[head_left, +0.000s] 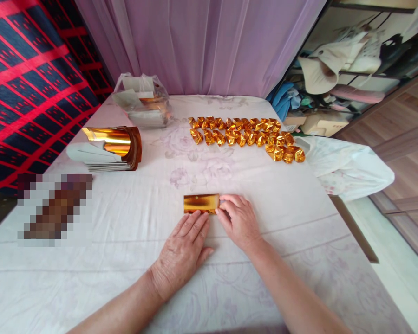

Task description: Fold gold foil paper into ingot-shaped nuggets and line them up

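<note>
Tabletop: both flat hands [212,232] press gold strip [201,203]; plastic bag [141,99] holds sheets.

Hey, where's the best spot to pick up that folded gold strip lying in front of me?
Probably by its free left end. The folded gold strip lies flat on the tablecloth, long side across; the right hand covers its right end and the left hand touches the near edge. Being thin and flat, pinch the left short edge from the left, lifting it first.
</note>
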Action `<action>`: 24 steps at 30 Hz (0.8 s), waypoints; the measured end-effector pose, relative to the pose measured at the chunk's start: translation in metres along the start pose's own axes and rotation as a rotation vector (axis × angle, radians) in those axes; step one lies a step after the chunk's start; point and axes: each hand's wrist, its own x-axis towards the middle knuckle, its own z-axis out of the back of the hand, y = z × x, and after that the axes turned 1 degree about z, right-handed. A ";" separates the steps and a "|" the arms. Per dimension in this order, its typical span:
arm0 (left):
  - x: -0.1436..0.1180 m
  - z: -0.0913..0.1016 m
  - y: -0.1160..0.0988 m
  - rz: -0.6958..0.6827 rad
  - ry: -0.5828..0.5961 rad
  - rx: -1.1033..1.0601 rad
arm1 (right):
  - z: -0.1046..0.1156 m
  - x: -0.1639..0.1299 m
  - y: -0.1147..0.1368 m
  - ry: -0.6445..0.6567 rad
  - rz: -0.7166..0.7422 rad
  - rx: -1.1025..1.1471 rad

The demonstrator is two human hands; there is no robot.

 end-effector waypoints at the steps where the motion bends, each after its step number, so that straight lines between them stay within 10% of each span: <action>1: 0.000 0.000 0.000 0.005 0.004 0.004 | 0.000 0.000 0.000 -0.001 0.000 -0.001; 24: 0.002 -0.001 0.001 0.065 0.058 -0.101 | -0.001 -0.001 0.000 -0.022 -0.017 -0.009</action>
